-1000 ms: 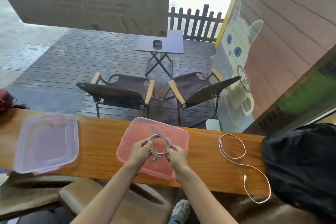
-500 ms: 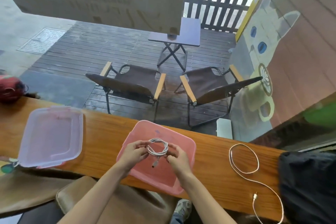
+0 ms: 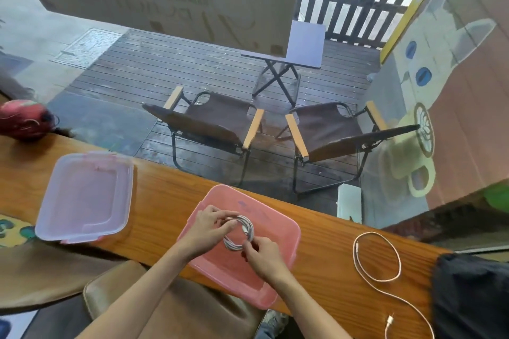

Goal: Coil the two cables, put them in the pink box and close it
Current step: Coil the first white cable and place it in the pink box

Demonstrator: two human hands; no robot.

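While you hold the white coiled cable over the open pink box, the first coil is nearly done.

Your left hand pinches the coil's far side and your right hand pinches its near end, each grip closed on it. Left to do: the pinkish second cable lies loose on the table to the right, and the clear lid sits apart on the left.
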